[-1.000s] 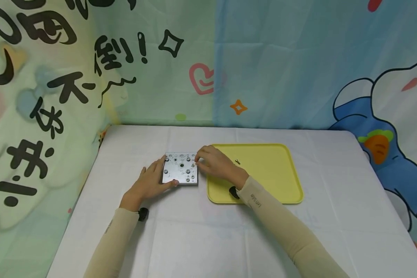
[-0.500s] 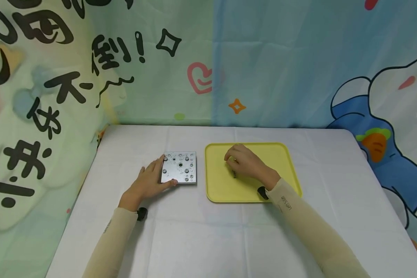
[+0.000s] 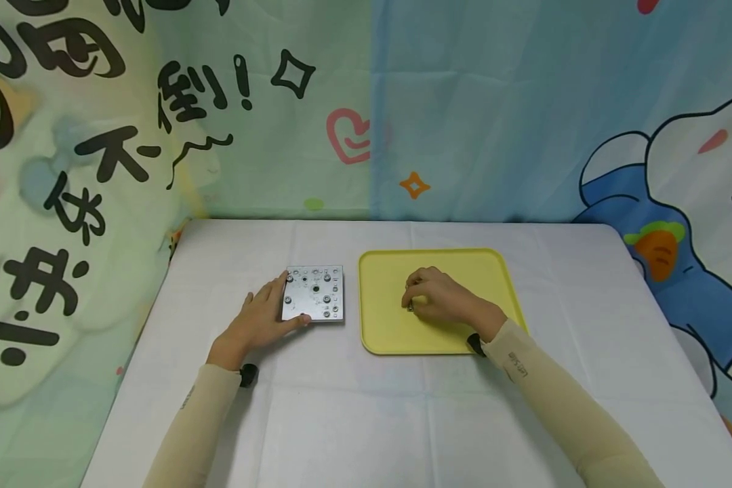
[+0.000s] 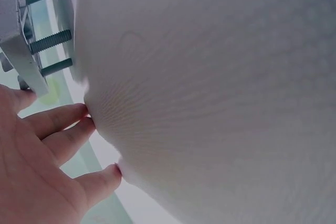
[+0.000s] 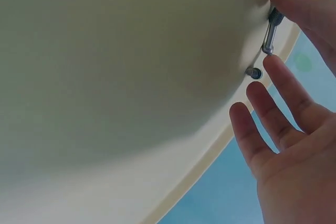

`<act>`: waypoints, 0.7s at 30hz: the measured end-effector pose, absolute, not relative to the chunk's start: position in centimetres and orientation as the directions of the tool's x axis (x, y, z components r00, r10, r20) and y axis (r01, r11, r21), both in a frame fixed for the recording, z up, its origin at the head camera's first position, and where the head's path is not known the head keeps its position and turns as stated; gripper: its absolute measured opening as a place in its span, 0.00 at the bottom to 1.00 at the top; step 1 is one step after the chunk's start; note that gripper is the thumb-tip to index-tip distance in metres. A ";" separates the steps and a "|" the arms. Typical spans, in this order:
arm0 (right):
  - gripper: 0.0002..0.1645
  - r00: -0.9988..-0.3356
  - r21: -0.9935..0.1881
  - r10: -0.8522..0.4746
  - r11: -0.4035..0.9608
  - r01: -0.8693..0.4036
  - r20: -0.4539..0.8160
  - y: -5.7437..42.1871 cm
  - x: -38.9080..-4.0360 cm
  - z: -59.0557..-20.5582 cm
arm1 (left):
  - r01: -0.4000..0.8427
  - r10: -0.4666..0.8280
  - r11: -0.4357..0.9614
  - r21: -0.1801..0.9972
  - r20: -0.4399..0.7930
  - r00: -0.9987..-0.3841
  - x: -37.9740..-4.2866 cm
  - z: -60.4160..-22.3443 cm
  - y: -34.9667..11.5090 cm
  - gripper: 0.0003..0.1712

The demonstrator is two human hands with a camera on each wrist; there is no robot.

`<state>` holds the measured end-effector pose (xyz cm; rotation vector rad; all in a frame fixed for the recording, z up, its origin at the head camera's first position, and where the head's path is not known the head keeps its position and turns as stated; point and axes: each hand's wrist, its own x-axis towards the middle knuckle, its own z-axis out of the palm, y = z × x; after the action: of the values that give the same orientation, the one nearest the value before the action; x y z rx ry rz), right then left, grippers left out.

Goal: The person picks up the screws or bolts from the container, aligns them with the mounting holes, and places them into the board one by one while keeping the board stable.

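Note:
My left hand (image 3: 257, 324) rests at the left side of a silver metal plate (image 3: 305, 291), fingers along its left edge and thumb on its front edge. Several screws (image 4: 50, 42) poke out of the plate's underside, seen from the left wrist. There the fingers are fairly straight and spread, tips down on the white cloth. Over the yellow tray (image 3: 381, 342), my right hand (image 3: 442, 297) pinches a small metal screw (image 5: 270, 30) between thumb and index finger. A second screw (image 5: 254, 72) lies on the tray close to the fingertips. The other right fingers are spread.
White cloth (image 3: 354, 407) covers the table, with the plate left of the tray. The tray has a low raised rim. Behind and to the left hangs a printed fabric backdrop (image 3: 494, 135), meeting the table's far edge.
My right hand has left the plate's right edge, moved right over the tray and come down at the screws there. The left hand stays at the plate.

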<state>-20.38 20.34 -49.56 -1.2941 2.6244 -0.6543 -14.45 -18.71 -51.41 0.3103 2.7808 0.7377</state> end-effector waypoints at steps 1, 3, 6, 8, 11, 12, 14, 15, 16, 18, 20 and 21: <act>0.10 -0.617 -0.436 -0.785 0.535 -0.723 0.060 20.3 -20.4 -49.5 | 0.140 0.265 0.849 0.510 -0.181 -0.947 -14.4 -51.4 -18.7 0.66; 0.09 -0.623 -0.429 -0.781 0.547 -0.719 0.050 20.2 -20.3 -49.5 | 0.139 0.264 0.850 0.509 -0.181 -0.947 -14.4 -51.4 -18.7 0.66; 0.07 -0.644 -0.412 -0.765 0.577 -0.705 0.031 20.0 -20.2 -49.4 | 0.140 0.263 0.852 0.505 -0.182 -0.947 -14.5 -51.4 -18.7 0.65; 0.07 -0.657 -0.398 -0.754 0.596 -0.697 0.021 19.9 -20.1 -49.5 | 0.141 0.263 0.852 0.504 -0.181 -0.948 -14.5 -51.4 -18.7 0.65; 0.06 -0.670 -0.395 -0.743 0.611 -0.686 0.015 19.7 -20.1 -49.6 | 0.143 0.264 0.851 0.505 -0.177 -0.948 -14.5 -51.4 -18.7 0.65; 0.06 -0.672 -0.395 -0.740 0.613 -0.684 0.016 19.6 -20.0 -49.6 | 0.143 0.264 0.850 0.507 -0.175 -0.948 -14.5 -51.4 -18.7 0.65; 0.06 -0.675 -0.394 -0.738 0.616 -0.682 0.015 19.4 -19.9 -49.6 | 0.144 0.265 0.849 0.508 -0.173 -0.949 -14.5 -51.4 -18.7 0.65; 0.05 -0.676 -0.393 -0.737 0.617 -0.682 0.015 19.4 -19.9 -49.5 | 0.143 0.264 0.849 0.508 -0.175 -0.948 -14.5 -51.4 -18.7 0.65; 0.05 -0.675 -0.388 -0.737 0.618 -0.684 0.015 19.3 -19.8 -49.5 | 0.142 0.265 0.850 0.507 -0.177 -0.948 -14.5 -51.5 -18.8 0.65; 0.05 -0.674 -0.377 -0.738 0.619 -0.689 0.019 19.2 -19.8 -49.4 | 0.140 0.264 0.850 0.508 -0.181 -0.947 -14.5 -51.5 -18.8 0.66; 0.05 -0.672 -0.365 -0.740 0.618 -0.696 0.031 19.0 -19.7 -49.4 | 0.138 0.264 0.849 0.510 -0.184 -0.947 -14.5 -51.6 -18.8 0.66; 0.05 -0.672 -0.361 -0.740 0.616 -0.700 0.040 18.9 -19.8 -49.4 | 0.137 0.264 0.848 0.511 -0.185 -0.946 -14.5 -51.6 -18.8 0.66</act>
<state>-19.76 18.93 -49.37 -1.2166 2.7212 -0.5341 -14.55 -18.80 -51.57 0.3067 2.7771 0.7410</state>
